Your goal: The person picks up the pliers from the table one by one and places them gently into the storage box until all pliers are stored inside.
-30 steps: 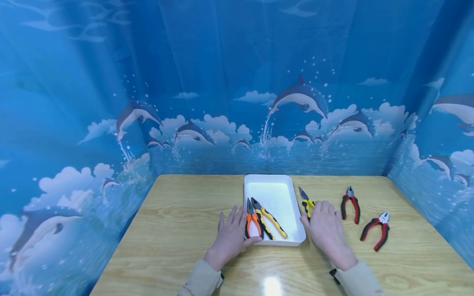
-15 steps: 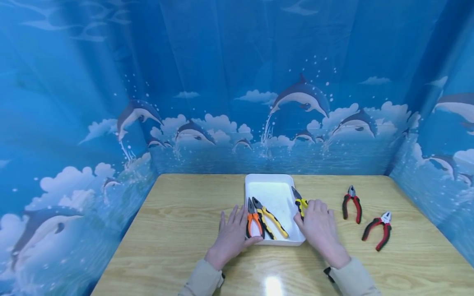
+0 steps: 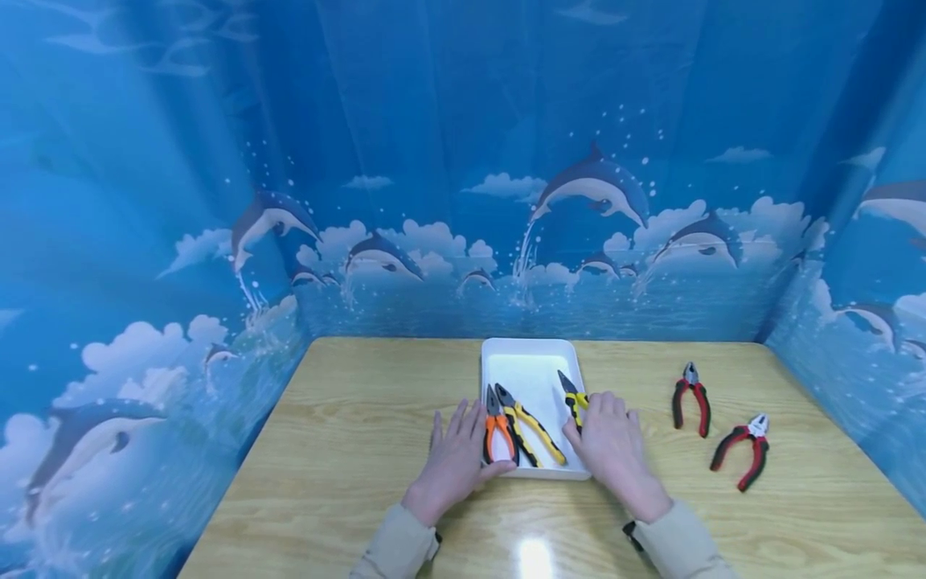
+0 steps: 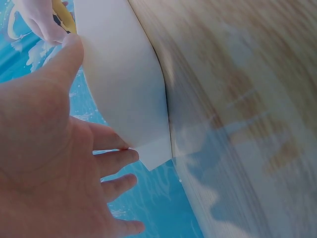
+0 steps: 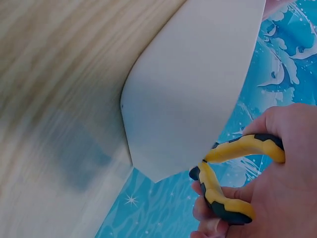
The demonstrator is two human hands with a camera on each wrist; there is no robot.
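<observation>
My right hand (image 3: 613, 441) grips yellow-and-black long-nose pliers (image 3: 573, 396) by their handles, over the right side of a white tray (image 3: 531, 359). In the right wrist view the pliers' spread handles (image 5: 233, 148) lie between thumb and fingers. My left hand (image 3: 452, 460) rests at the tray's left front corner, fingers spread and thumb along the front rim. Inside the tray, near that hand, are orange-and-black long-nose pliers (image 3: 499, 434) and another pair of yellow-and-black pliers (image 3: 534, 426). In the left wrist view the left fingers (image 4: 116, 161) are mostly straight beside the tray wall.
On the wooden table (image 3: 362, 402), right of the tray, lie two red-and-black pliers: one pair farther back (image 3: 690, 398) and another nearer pair (image 3: 743, 449). A blue dolphin-print curtain (image 3: 434, 161) encloses the back and sides.
The right hand has carried the yellow-and-black long-nose pliers leftward, from beside the tray to over its right side. The left hand stays at the tray's corner.
</observation>
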